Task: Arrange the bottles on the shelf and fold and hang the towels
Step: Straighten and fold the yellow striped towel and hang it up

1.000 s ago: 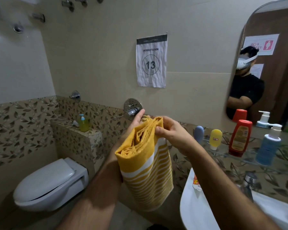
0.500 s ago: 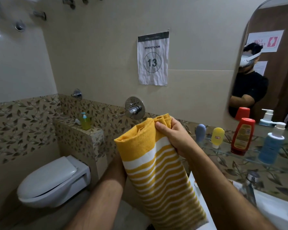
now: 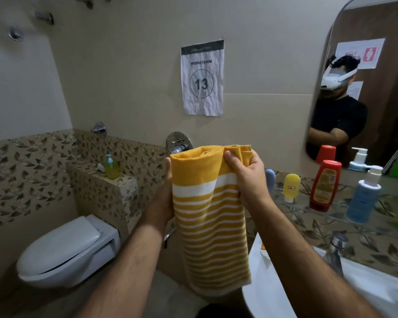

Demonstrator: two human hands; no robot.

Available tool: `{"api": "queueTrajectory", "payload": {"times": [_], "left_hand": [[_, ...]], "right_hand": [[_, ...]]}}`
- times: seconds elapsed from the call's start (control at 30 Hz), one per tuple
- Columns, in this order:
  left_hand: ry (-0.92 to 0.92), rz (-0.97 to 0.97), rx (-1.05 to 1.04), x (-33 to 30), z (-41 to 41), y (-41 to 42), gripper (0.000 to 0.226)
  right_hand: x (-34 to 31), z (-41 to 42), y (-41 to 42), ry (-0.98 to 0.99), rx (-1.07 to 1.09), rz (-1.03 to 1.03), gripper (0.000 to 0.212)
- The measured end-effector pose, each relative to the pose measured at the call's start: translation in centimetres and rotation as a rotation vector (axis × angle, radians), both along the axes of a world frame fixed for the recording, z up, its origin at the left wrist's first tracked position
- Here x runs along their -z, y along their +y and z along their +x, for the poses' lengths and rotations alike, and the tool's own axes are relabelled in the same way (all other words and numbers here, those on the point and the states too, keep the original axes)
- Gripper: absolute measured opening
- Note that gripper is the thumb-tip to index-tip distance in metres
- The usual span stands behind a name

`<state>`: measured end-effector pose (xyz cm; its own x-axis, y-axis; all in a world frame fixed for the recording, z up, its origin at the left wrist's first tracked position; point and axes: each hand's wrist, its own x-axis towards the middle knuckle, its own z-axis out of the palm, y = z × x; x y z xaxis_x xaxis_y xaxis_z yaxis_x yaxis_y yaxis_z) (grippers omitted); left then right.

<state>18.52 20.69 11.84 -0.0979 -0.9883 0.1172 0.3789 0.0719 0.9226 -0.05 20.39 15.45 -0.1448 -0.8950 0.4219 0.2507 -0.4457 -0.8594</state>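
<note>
Towel (image 3: 210, 216) now hangs straighter than half second ago, held in front of wall valve. Right hand (image 3: 246, 177) pinches bunched top edge. Left hand (image 3: 168, 193) mostly hidden behind towel, grip unclear. Bottles stand on glass shelf (image 3: 331, 212) right.

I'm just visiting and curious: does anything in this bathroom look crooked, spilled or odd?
Nothing is spilled or broken. The red bottle and yellow bottle stand cap-down on the glass shelf, probably by design. The paper sign on the wall is wrinkled. The hands hold the striped towel, not yet hung.
</note>
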Motion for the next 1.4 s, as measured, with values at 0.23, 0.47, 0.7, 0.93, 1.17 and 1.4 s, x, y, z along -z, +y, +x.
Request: {"api": "queueTrajectory", "payload": {"times": [0.23,0.47,0.7,0.93,1.17,1.4], "left_hand": [[-0.242,-0.309,-0.158,-1.5,-4.1,-2.0,0.058],[-0.219,-0.341,-0.083,-4.2,-10.3,-2.8,0.027],[-0.150,-0.313,0.084,-4.7,-15.1,-3.4,0.034],[-0.076,-0.271,0.252,-4.4,-18.6,-5.9,0.065],[0.007,-0.265,0.582,-4.2,-23.6,-8.5,0.062],[0.118,-0.308,0.676,-9.5,-29.3,-8.6,0.036]], "right_hand": [[-1.2,-4.5,-0.3,0.060,0.055,0.062,0.036],[-1.3,-13.9,1.1,0.104,-0.300,0.068,0.110],[-0.2,-18.0,2.1,0.175,-0.211,0.149,0.058],[-2.0,-20.2,3.5,0.169,0.058,0.098,0.065],[-5.6,-22.1,4.9,0.150,0.311,0.066,0.046],[-6.9,-25.0,8.8,0.151,0.341,0.113,0.087]]}}
